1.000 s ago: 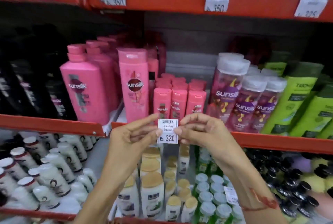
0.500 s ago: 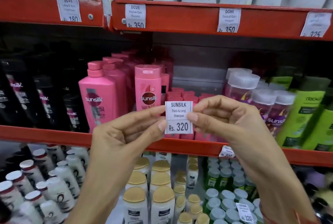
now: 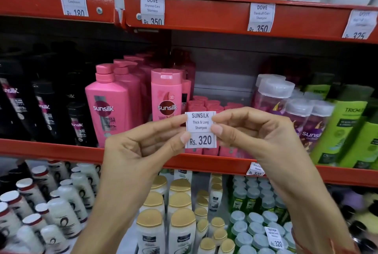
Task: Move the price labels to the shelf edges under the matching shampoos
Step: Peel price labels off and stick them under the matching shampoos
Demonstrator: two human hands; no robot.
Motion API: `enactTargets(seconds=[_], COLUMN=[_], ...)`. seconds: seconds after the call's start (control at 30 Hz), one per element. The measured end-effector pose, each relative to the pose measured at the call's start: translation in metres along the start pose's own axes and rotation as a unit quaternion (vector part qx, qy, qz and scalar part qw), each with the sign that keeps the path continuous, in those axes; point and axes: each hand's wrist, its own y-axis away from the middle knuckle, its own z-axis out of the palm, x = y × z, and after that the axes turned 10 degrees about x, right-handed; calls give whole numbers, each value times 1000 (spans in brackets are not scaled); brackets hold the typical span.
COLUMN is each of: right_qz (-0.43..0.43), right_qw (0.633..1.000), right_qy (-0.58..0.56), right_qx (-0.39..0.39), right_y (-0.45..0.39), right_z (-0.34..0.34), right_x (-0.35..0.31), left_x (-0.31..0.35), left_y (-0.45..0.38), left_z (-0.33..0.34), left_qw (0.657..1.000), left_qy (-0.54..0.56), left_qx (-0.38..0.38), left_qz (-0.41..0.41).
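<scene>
In front of the middle red shelf edge, a white price label reading "SUNSILK Thick & Long Shampoo Rs. 320" is held upright, its long axis vertical and its print facing the camera. The left hand pinches its left edge and the right hand its right edge. Behind stand pink Sunsilk bottles. The upper shelf carries Dove labels at Rs. 180 and 350; the rightmost, blurred, seems to read 325.
</scene>
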Motion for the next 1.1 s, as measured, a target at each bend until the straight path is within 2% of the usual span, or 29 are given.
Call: enactTargets(seconds=[0.2,0.33,0.47,0.53,0.63,0.73,0.83,1.1], right_qz=[-75,-160,-199,-237,-296,-342,-370,-395], right_qw=[985,960,940,923,896,863,827,795], right_qy=[146,225,273,300,325,363,419,454], right_qx=[43,47,40,44,64,77,62,73], right_y=[-5,-3,-2,-3,-3,-3,1,0], right_z=[11,16,19,21,26,30,30,32], right_x=[62,120,160,171,182,192,202,209], left_x=[-53,-94,-123,-133,-146,-160,-173,-183], left_y=[-11,-6,0,-1,-3,-2,3,-1], left_z=[-15,-26,-35,-39,-45,-50,-55,-58], left_qw=[996,986,983,973,914,863,839,832], left_qy=[-81,-159,-182,-224,-359,-419,-450,-466], left_qx=[21,36,36,34,34,35,29,18], left_qz=[-21,-14,-8,36,188,280,305,302])
